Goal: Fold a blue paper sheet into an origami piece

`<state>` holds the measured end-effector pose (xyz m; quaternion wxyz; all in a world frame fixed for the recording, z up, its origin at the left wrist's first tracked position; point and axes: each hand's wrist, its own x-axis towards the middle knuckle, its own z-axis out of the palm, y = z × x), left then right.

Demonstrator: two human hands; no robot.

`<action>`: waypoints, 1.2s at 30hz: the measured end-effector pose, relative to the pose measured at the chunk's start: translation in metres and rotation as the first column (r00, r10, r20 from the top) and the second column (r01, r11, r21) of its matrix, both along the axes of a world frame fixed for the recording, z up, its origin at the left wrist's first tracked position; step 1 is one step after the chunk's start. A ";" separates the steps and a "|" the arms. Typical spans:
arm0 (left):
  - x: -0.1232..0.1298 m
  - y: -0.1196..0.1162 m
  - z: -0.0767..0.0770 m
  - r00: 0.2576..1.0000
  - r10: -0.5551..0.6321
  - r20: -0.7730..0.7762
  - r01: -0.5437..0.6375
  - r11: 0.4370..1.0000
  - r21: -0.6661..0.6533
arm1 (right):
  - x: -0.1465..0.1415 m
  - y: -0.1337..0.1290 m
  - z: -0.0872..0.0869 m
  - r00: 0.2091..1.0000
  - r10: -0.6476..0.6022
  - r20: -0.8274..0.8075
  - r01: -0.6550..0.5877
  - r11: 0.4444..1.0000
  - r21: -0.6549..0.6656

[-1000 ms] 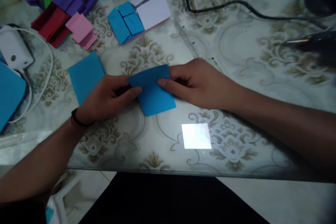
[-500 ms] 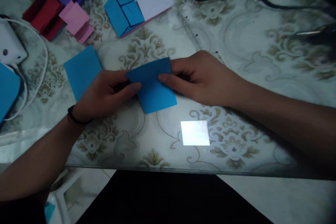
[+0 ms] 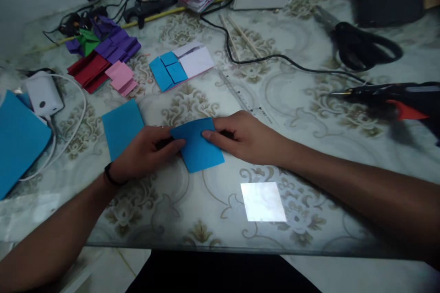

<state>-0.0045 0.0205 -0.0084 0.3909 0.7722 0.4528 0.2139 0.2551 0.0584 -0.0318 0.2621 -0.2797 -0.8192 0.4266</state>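
Observation:
A square blue paper (image 3: 201,149) is held between both hands just above the patterned table. My left hand (image 3: 147,151), with a dark band on the wrist, pinches its left edge, thumb on top. My right hand (image 3: 240,137) grips the upper right part, its thumb lying on the paper's face. The fingers under the paper are hidden. Another blue sheet (image 3: 122,126) lies flat on the table, partly behind my left hand. Farther back sits a folded blue and white paper piece (image 3: 182,66).
Folded red (image 3: 88,72), pink (image 3: 121,78) and purple papers (image 3: 118,46) lie at the back left. A white device (image 3: 43,94) and a large blue sheet (image 3: 22,137) are at the left. Scissors (image 3: 360,46), a ruler (image 3: 240,91) and a glue gun (image 3: 395,96) lie toward the right.
The camera view has tilted up, so more of the table's back comes into sight and everything sits lower in the picture. Both hands keep the same hold on the blue paper.

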 end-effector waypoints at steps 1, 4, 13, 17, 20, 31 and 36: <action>0.000 0.000 0.000 1.000 0.001 0.000 -0.001 1.000 0.001 | 0.000 0.000 0.000 1.000 0.001 -0.007 -0.001 1.000 0.003; 0.001 0.000 0.001 1.000 -0.003 0.000 0.003 1.000 0.000 | 0.000 0.000 0.001 1.000 -0.002 -0.015 0.002 1.000 -0.006; 0.001 0.001 0.002 1.000 -0.013 0.005 0.013 1.000 0.006 | -0.001 0.000 -0.001 1.000 0.008 -0.021 -0.009 1.000 -0.027; 0.002 0.000 0.003 1.000 -0.010 0.009 0.010 1.000 0.000 | -0.001 0.000 -0.001 1.000 0.009 -0.023 -0.010 1.000 -0.027; 0.002 0.000 0.004 1.000 -0.012 -0.005 0.012 1.000 -0.003 | -0.001 0.000 0.000 1.000 0.010 -0.004 -0.010 0.999 -0.035; 0.001 0.000 0.002 1.000 -0.003 -0.026 0.004 0.999 0.037 | -0.001 0.000 0.000 1.000 0.011 -0.023 -0.011 1.000 -0.026; 0.001 0.001 0.004 0.999 0.004 -0.051 -0.002 1.000 0.025 | 0.000 -0.001 0.000 1.000 -0.003 -0.013 0.003 1.000 -0.030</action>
